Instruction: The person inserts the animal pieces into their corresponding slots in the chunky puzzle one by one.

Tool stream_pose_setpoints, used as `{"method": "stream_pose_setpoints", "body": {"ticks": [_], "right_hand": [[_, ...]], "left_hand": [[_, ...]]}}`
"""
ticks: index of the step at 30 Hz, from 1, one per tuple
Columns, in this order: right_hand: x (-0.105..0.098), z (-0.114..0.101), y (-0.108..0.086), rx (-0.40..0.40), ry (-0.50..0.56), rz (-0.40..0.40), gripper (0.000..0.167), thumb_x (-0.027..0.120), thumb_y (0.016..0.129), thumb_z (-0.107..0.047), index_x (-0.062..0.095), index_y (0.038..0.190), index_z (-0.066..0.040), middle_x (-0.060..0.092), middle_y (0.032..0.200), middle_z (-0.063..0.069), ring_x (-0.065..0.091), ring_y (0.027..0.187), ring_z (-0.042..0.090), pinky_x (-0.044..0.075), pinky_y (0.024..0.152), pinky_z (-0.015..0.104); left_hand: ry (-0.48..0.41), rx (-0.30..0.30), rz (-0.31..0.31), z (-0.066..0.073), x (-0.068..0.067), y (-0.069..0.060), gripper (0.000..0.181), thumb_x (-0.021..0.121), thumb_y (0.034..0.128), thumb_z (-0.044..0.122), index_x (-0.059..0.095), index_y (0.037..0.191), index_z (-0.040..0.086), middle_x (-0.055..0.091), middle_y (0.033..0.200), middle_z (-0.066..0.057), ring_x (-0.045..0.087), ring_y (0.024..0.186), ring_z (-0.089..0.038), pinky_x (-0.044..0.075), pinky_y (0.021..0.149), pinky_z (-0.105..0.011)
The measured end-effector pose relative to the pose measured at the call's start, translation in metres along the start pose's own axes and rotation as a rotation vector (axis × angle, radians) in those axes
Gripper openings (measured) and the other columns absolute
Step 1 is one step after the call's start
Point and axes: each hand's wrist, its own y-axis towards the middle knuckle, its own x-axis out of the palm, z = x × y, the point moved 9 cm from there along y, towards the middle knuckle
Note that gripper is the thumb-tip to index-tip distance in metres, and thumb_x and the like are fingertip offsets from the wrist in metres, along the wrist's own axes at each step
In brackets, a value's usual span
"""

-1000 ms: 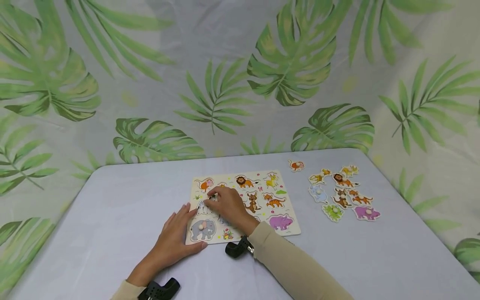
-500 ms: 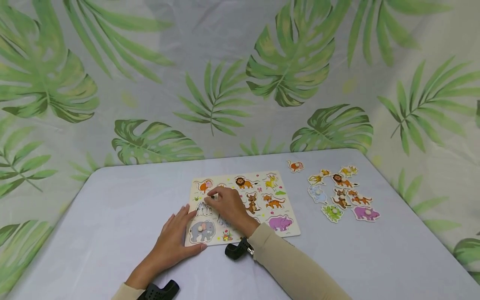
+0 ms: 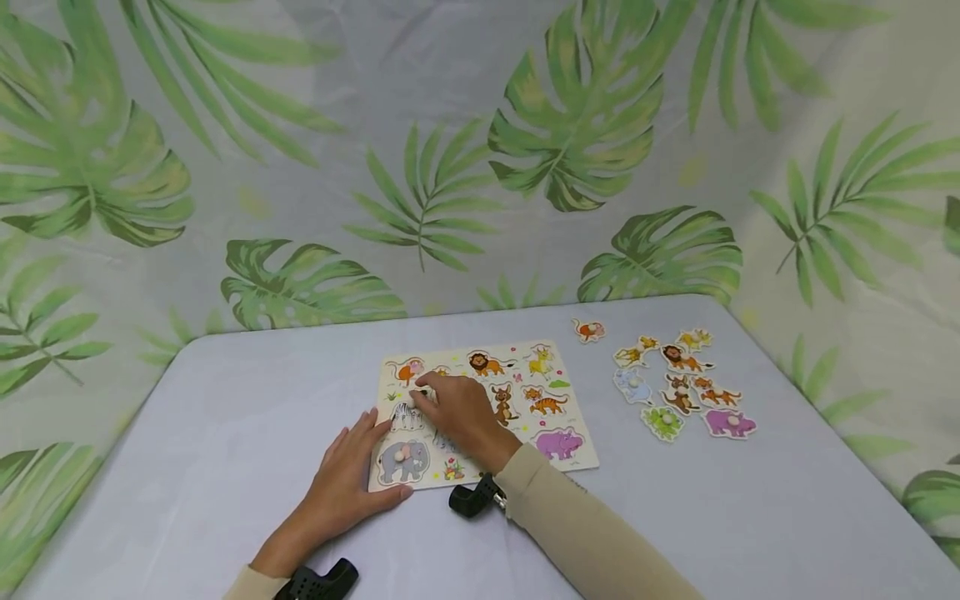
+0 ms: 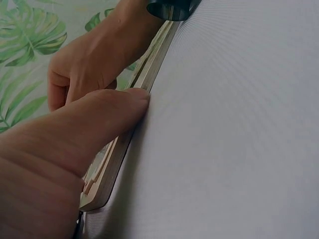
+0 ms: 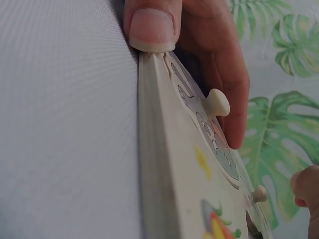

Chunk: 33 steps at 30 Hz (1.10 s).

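A wooden animal knob puzzle board (image 3: 588, 460) lies on the table. My left hand (image 3: 341, 475) rests at its near left corner, with the thumb on the front edge and the fingers along the left side. An elephant piece (image 3: 402, 463) with a round knob sits in the board beside that hand. Over the zebra piece (image 3: 406, 417) hovers my right hand (image 3: 467, 417), thumb and index finger parted near the zebra's head. In the right wrist view a farther knob (image 5: 260, 193) stands apart from the right hand's fingers (image 5: 305, 188). The right hand hides part of the board's middle.
Several loose animal pieces lie at the right, among them a lion (image 3: 684, 358), a purple hippo (image 3: 729, 423), a green piece (image 3: 663, 423) and a blue piece (image 3: 632, 385). A monkey piece (image 3: 588, 331) lies farther back. A leaf-patterned cloth (image 3: 457, 75) hangs behind the table.
My right thumb and index finger have drawn slightly back, so more of the zebra shows now. The left hand and the loose pieces stay as they were; the head view shifts slightly.
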Motion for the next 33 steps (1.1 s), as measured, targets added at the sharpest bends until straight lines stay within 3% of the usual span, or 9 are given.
{"method": "stream_pose_setpoints", "body": {"ticks": [5, 8, 13, 21, 27, 33], "right_hand": [[-0.003, -0.005, 0.0, -0.056, -0.029, 0.027, 0.017, 0.065, 0.091, -0.027, 0.073, 0.098, -0.014, 0.074, 0.081, -0.003, 0.062, 0.059, 0.004, 0.048, 0.053, 0.017], [-0.003, -0.001, 0.0, -0.032, 0.009, 0.031, 0.017, 0.066, 0.091, -0.028, 0.073, 0.099, -0.014, 0.07, 0.072, -0.005, 0.054, 0.052, 0.001, 0.045, 0.051, 0.015], [0.003, 0.013, 0.0, 0.11, 0.185, 0.01, 0.018, 0.068, 0.09, -0.03, 0.073, 0.098, -0.015, 0.044, 0.051, -0.011, 0.031, 0.044, 0.0, 0.03, 0.043, 0.017], [0.001, 0.032, 0.003, 0.326, 0.482, 0.044, 0.018, 0.068, 0.09, -0.034, 0.076, 0.094, -0.018, 0.039, 0.05, -0.005, 0.033, 0.043, 0.007, 0.027, 0.039, 0.021], [-0.008, 0.057, 0.001, 0.472, 0.547, 0.08, 0.021, 0.069, 0.088, -0.039, 0.076, 0.093, -0.02, 0.037, 0.049, -0.003, 0.032, 0.043, 0.011, 0.026, 0.041, 0.023], [-0.025, 0.077, 0.003, 0.516, 0.585, 0.149, 0.023, 0.069, 0.088, -0.04, 0.077, 0.091, -0.018, 0.035, 0.049, 0.0, 0.028, 0.043, 0.012, 0.029, 0.046, 0.026]], "left_hand": [[0.004, 0.002, 0.006, 0.0, 0.0, 0.0, 0.093, 0.077, 0.0722, 0.054, 0.042, 0.144, 0.006, 0.027, 0.155, -0.019, 0.023, 0.143, -0.035, 0.013, 0.114, -0.054], [0.001, 0.007, 0.006, 0.0, 0.0, 0.001, 0.093, 0.077, 0.0722, 0.054, 0.042, 0.144, 0.005, 0.027, 0.155, -0.019, 0.023, 0.143, -0.035, 0.013, 0.114, -0.054], [0.002, 0.007, 0.014, 0.001, 0.0, 0.003, 0.093, 0.076, 0.0726, 0.055, 0.042, 0.144, 0.006, 0.027, 0.155, -0.019, 0.023, 0.143, -0.035, 0.012, 0.115, -0.054], [0.012, 0.0, 0.02, 0.0, -0.001, 0.002, 0.094, 0.076, 0.0718, 0.056, 0.042, 0.144, 0.007, 0.027, 0.155, -0.018, 0.023, 0.143, -0.035, 0.013, 0.115, -0.053], [0.002, -0.01, 0.017, -0.001, 0.0, 0.001, 0.094, 0.077, 0.0709, 0.057, 0.043, 0.144, 0.008, 0.026, 0.156, -0.018, 0.023, 0.143, -0.035, 0.012, 0.115, -0.053], [0.005, -0.011, 0.019, -0.002, 0.001, 0.001, 0.095, 0.076, 0.0708, 0.058, 0.042, 0.145, 0.009, 0.026, 0.156, -0.017, 0.023, 0.144, -0.034, 0.012, 0.115, -0.052]]}}
